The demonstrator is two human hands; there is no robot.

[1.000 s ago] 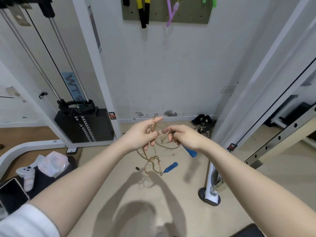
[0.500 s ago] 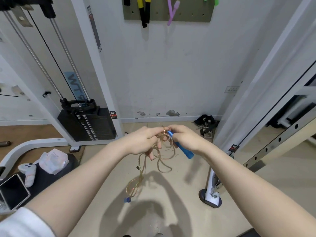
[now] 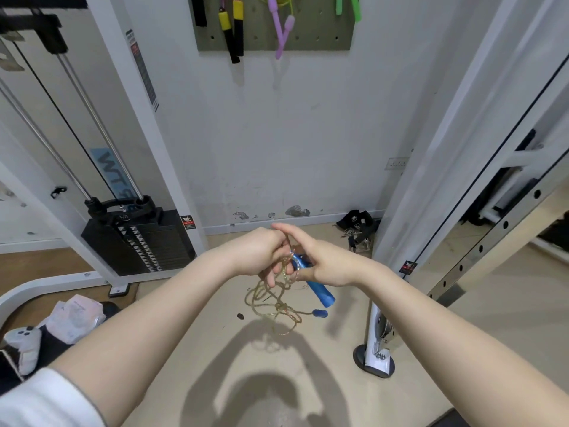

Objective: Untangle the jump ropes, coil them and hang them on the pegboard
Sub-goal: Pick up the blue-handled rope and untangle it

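Observation:
A gold beaded jump rope (image 3: 272, 298) with blue handles hangs tangled in front of me, above the beige floor. My left hand (image 3: 261, 252) grips several strands of the rope near its top. My right hand (image 3: 320, 261) holds one blue handle (image 3: 318, 291), which slants down to the right, with the index finger stretched out. The other blue handle (image 3: 319, 313) dangles below the loops. High on the wall, the olive pegboard (image 3: 311, 41) carries a black-and-yellow rope (image 3: 232, 29), a purple rope (image 3: 284, 29) and a green rope (image 3: 348, 7).
A black weight stack (image 3: 138, 245) with white frame stands at left. A white rack upright (image 3: 431, 167) and its round foot (image 3: 374, 363) stand at right. A game controller (image 3: 23, 348) and white packet (image 3: 77, 314) lie lower left. Black straps (image 3: 357, 224) lie by the wall.
The hands drew closer together and the rope's long hanging loop came up into a tighter bunch. The dangling handle swung from lower left to the right. The head tilted up, showing more pegboard.

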